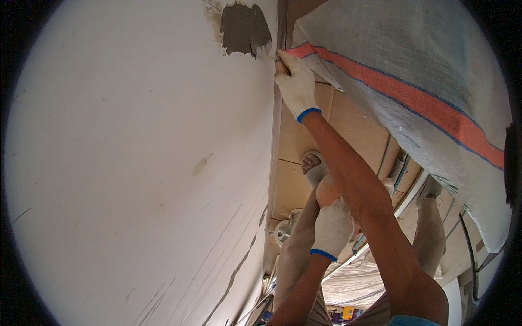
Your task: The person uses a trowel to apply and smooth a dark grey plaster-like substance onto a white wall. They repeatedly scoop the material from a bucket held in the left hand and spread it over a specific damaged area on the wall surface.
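Observation:
A dark grey patch of filler [239, 30] covers part of the white wall [136, 136] near the top. My right hand [298, 87], in a white knit glove with a blue cuff, reaches up to the wall's edge beside the patch. It is closed around the brownish handle of what looks like a putty knife [264, 52], whose pale blade meets the patch's lower right edge. Lower down, my left hand [333, 225], gloved alike, grips a rounded orange-brown object [327, 191], possibly a bowl. My right forearm partly covers that object, and its inside is hidden.
A translucent woven sheet [391, 70] with a red stripe hangs at the right, close to my right arm. Below are a tan tiled floor [293, 190], my sandalled foot [311, 162], a round metal fitting [283, 232] near the wall, and pipes and cables [399, 165].

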The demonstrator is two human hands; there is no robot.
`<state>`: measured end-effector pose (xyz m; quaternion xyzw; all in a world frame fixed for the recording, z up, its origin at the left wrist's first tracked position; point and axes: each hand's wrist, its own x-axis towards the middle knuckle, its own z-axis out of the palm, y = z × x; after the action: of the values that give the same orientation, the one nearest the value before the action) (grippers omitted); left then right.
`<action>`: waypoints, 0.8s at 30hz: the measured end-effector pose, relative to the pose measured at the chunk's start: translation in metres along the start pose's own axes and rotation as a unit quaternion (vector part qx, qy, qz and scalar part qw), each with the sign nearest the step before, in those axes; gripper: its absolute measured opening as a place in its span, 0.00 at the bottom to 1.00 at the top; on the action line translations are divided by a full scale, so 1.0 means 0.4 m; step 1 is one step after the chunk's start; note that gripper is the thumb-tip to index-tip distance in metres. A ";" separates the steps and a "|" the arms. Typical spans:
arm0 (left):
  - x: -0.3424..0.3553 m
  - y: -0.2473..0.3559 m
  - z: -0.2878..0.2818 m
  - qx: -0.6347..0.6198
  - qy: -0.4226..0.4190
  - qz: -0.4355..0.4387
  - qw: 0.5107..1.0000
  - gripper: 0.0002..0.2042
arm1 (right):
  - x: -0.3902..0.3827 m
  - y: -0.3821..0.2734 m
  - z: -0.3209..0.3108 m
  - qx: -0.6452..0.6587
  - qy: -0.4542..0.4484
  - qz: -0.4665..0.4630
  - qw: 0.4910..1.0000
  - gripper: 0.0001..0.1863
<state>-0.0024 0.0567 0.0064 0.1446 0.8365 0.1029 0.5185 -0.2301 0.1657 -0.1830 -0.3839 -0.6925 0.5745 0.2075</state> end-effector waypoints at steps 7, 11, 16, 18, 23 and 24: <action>0.007 0.011 0.000 0.040 -0.015 0.012 0.999 0.11 | -0.088 -0.030 -0.085 0.014 -0.065 0.050 0.997 0.20; 0.007 0.007 0.016 0.030 -0.010 0.014 0.999 0.12 | -0.067 -0.045 -0.092 0.042 -0.044 0.032 0.998 0.20; 0.005 0.005 0.038 0.013 0.016 0.027 0.999 0.11 | 0.006 -0.065 -0.067 0.083 -0.064 0.039 0.994 0.22; 0.002 0.003 0.041 0.014 0.027 0.046 0.998 0.09 | 0.008 -0.067 -0.061 0.076 -0.069 0.040 0.994 0.22; -0.005 0.004 0.030 0.025 0.020 0.035 0.999 0.08 | -0.107 -0.072 -0.079 0.042 -0.117 0.079 0.989 0.21; -0.003 -0.003 0.034 0.037 0.025 0.042 0.998 0.08 | -0.126 -0.073 -0.092 0.030 -0.132 0.084 0.987 0.21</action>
<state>0.0100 0.0553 0.0012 0.1961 0.8456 0.0976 0.4867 -0.1807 0.1491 -0.1379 -0.3550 -0.6618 0.6558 0.0771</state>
